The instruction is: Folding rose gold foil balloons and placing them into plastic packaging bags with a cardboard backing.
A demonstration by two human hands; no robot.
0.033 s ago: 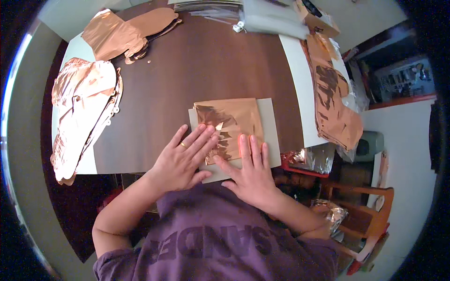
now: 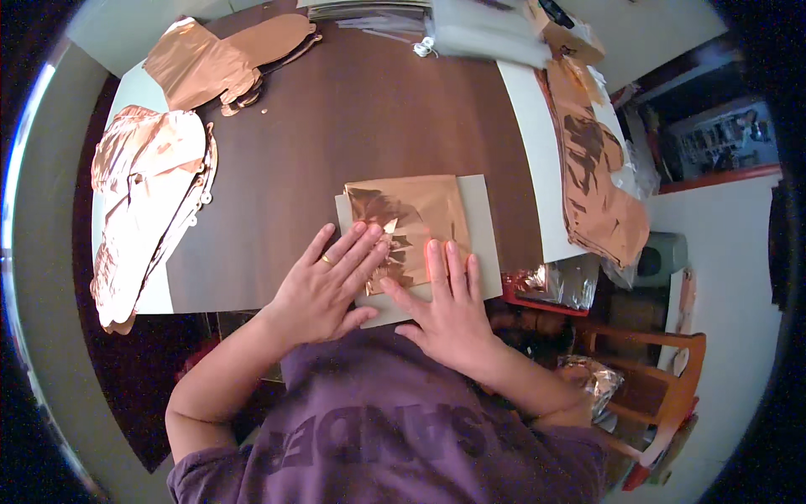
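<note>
A rose-gold foil balloon (image 2: 432,202), folded flat into a rough square, lies on a pale grey cardboard sheet (image 2: 483,227) at the table's near edge. My left hand (image 2: 323,281), with a ring on one finger, rests palm down over the foil's lower left side, fingers stretched out. Spread fingers of my right hand (image 2: 449,307) press on its lower right part. Both hands lie flat and grasp nothing. The foil is creased and shiny between them; its lower edge is partly hidden under my fingers.
Flat foil balloons (image 2: 147,181) are stacked on the left, with more foil pieces (image 2: 206,67) at the far left. Another foil stack (image 2: 600,185) hangs over the right edge. Clear plastic bags (image 2: 487,34) lie at the back. A wooden chair (image 2: 684,378) stands at lower right.
</note>
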